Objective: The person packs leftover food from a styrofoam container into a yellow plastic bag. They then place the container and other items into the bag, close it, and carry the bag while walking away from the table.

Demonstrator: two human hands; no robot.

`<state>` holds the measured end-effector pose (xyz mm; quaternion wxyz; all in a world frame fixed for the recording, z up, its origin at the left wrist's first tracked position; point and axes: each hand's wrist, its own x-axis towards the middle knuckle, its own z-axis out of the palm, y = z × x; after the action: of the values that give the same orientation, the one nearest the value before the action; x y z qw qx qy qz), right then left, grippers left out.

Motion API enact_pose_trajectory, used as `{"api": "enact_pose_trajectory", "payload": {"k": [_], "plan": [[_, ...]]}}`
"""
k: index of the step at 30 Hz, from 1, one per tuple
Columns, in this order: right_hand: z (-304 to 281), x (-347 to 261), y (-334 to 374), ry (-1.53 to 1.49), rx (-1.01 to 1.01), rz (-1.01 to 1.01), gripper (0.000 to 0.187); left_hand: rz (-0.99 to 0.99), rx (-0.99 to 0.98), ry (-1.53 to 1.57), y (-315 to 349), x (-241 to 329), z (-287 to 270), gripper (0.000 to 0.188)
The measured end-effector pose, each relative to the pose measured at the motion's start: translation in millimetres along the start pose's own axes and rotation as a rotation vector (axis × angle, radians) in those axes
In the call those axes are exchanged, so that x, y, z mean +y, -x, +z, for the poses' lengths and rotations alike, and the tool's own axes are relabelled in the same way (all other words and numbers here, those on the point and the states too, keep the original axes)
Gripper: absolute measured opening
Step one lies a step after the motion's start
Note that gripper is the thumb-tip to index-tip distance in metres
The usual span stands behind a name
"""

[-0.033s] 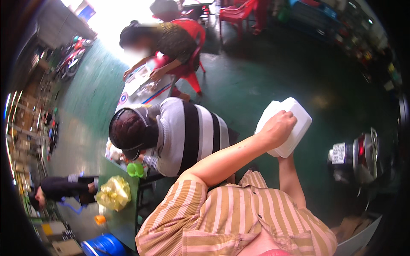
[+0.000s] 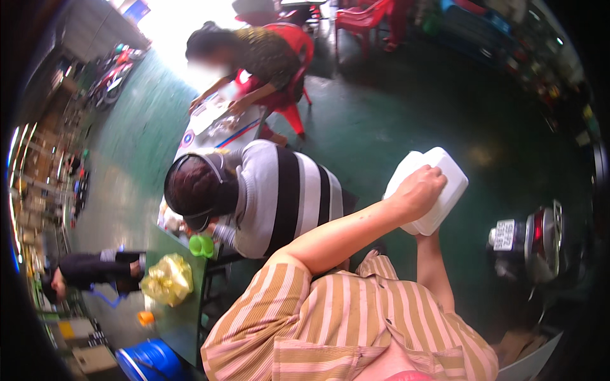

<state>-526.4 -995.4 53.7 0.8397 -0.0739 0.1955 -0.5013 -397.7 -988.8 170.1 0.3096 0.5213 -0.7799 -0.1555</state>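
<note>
A white foam food box [image 2: 448, 185], in two folded-looking parts, is held up in front of me, right of centre. My left hand [image 2: 419, 190] lies across it from the left with bent, closed fingers; their tips are hidden, and they press or grip the box where its parts meet. Coming up from below, my right forearm [image 2: 430, 267] ends behind the box. The right hand itself is covered by the box and appears to support it from underneath. What the box contains does not show.
A person in a striped sweater [image 2: 289, 197] sits close on the left at a table [image 2: 181, 333] bearing green cups [image 2: 201, 246] and a yellow plastic bag [image 2: 168, 279]. Another sits beyond on a red chair [image 2: 298, 44]. A motorbike [image 2: 540, 244] stands right, a blue drum [image 2: 149, 363] lower left.
</note>
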Motion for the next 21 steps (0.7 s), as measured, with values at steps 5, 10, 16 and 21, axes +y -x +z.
{"api": "enact_pose_trajectory", "payload": {"k": [5,10,16,21], "plan": [[-9.7,-29.4,-33.5,0.038,0.013,0.075,0.049,-0.053,-0.057,-0.077,-38.7,1.3,11.3,0.016],[-21.5,-81.3,-85.3,0.078,0.001,0.137,0.049,-0.102,-0.098,-0.111,-101.1,-5.8,21.6,0.017],[-16.4,-142.4,-170.5,0.111,-0.037,0.219,0.049,-0.228,-0.158,-0.184,-188.4,-24.3,27.1,0.013],[-1.4,-168.0,-246.8,0.102,-0.074,0.276,0.049,-0.243,-0.008,-0.274,-254.4,-68.4,27.1,0.01]]}}
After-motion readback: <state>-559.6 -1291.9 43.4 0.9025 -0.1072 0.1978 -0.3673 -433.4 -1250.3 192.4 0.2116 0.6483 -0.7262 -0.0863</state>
